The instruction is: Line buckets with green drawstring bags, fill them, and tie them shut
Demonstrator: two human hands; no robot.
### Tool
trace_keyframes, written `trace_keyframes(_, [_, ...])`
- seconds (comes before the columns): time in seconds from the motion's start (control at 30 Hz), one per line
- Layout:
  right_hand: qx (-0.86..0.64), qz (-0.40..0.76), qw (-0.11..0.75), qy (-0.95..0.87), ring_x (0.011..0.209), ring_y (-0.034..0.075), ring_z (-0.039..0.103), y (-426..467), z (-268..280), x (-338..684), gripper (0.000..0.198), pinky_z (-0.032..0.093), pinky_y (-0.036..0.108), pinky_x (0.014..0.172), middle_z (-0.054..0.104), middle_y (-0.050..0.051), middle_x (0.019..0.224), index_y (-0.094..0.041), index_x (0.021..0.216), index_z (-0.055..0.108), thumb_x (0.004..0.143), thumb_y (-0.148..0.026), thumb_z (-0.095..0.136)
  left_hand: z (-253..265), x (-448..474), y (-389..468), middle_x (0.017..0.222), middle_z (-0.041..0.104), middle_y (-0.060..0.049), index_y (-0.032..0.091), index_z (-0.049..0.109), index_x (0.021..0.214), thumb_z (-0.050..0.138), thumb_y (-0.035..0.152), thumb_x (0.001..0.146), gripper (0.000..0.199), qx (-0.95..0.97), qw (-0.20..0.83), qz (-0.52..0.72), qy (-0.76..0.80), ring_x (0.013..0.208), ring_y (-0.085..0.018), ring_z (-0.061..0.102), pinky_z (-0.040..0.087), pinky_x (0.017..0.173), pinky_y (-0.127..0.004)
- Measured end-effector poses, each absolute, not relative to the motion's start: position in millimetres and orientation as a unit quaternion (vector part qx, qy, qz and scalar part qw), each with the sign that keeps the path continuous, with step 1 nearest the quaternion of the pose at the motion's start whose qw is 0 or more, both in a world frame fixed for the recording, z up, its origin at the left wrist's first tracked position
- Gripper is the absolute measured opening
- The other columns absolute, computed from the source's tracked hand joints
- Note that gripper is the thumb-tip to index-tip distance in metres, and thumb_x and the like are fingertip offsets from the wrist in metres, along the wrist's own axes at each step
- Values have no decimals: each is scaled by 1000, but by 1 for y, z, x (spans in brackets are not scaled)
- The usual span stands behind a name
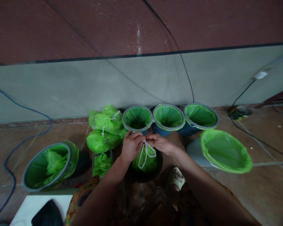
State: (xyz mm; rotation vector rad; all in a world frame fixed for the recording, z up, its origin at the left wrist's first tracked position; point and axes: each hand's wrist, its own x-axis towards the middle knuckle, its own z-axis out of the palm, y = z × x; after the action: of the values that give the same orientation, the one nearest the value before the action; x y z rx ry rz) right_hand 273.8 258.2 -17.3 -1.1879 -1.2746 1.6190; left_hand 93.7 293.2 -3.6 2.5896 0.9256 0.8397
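Directly in front of me, a green plastic bag (149,164) sits inside a dark round bin (159,171). From the bag's gathered top hangs a white drawstring (140,160) in two loops. My left hand (132,146) is closed on the drawstring, thumb and fingers pinched together. Meeting it from the other side, my right hand (160,143) also pinches the drawstring where the loops come together. The exact crossing of the string is partly hidden by my fingertips. Just left of my hands lie several filled green bags (102,141) tied with white strings.
Three lined bins (168,128) stand along the wall. A bin with a green liner (226,152) leans at right; another lined bin (29,180) tilts at left. A small tray (93,161) holds green plastic. A blue cable (6,163) and a can (241,112) are on the floor.
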Motion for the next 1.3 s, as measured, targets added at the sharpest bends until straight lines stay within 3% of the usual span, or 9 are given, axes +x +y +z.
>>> trace_keyframes(0.2, [-593, 439, 350, -577, 70, 13, 55, 258, -10, 270, 20, 42, 25, 67, 64, 2, 76, -15, 82, 67, 84, -27, 52, -3, 95, 294, 89, 70, -4, 22, 72, 96, 50, 22, 91, 23, 878, 207, 248, 354, 88, -19, 62, 44, 87, -32])
trace_keyframes(0.37, [-698, 176, 151, -678, 90, 18, 61, 254, 4, 270, 27, 43, 27, 80, 66, 11, 102, -16, 94, 67, 94, -20, 40, -8, 97, 292, 78, 68, -4, 23, 72, 83, 50, 24, 90, 23, 865, 191, 183, 427, 76, -17, 61, 42, 74, -27])
trace_keyframes(0.57, [-773, 134, -4, -620, 102, 28, 64, 253, -8, 280, 31, 46, 36, 83, 68, 17, 107, -11, 101, 68, 86, -7, 40, -12, 94, 293, 82, 70, -7, 20, 69, 78, 50, 26, 89, 23, 822, 189, 105, 526, 80, -21, 64, 42, 71, -28])
trace_keyframes(0.67, [-778, 190, 56, -596, 96, 26, 65, 256, -13, 284, 27, 46, 35, 82, 69, 17, 99, -11, 95, 68, 87, -12, 43, -9, 94, 299, 71, 66, -4, 19, 66, 71, 51, 23, 85, 21, 779, 266, 96, 560, 74, -19, 62, 42, 69, -27])
trace_keyframes(0.83, [-648, 460, 377, -475, 73, 15, 60, 260, -7, 278, 22, 45, 27, 71, 65, 4, 78, -17, 76, 60, 85, -34, 51, -6, 100, 303, 49, 50, 3, 17, 58, 59, 53, 27, 78, 22, 604, 560, 245, 511, 48, -10, 46, 36, 52, -24])
trace_keyframes(0.93, [-561, 558, 474, -386, 66, 12, 55, 259, -2, 275, 27, 43, 24, 65, 60, 0, 71, -18, 72, 57, 76, -45, 61, -3, 106, 298, 59, 61, 1, 17, 55, 62, 57, 32, 74, 20, 465, 693, 305, 459, 43, -7, 43, 35, 46, -22])
trace_keyframes(1.03, [-555, 527, 464, -445, 55, 9, 45, 258, -2, 275, 31, 37, 23, 58, 51, -4, 58, -18, 66, 55, 75, -47, 62, 0, 110, 294, 67, 66, -2, 16, 52, 63, 64, 40, 72, 28, 404, 734, 322, 440, 44, -7, 47, 37, 45, -22])
trace_keyframes(1.13, [-583, 450, 419, -531, 56, 10, 43, 257, -5, 276, 29, 35, 24, 58, 52, -4, 58, -18, 66, 58, 79, -44, 60, 1, 112, 292, 59, 60, 0, 15, 57, 65, 68, 44, 72, 32, 418, 730, 315, 439, 45, -7, 48, 39, 47, -21])
trace_keyframes(1.3, [-566, 450, 382, -575, 61, 10, 47, 254, -3, 276, 27, 35, 23, 59, 58, -3, 64, -17, 71, 65, 80, -42, 60, -6, 113, 289, 57, 58, 2, 13, 64, 69, 69, 29, 68, 17, 459, 701, 301, 456, 50, -8, 51, 42, 52, -21])
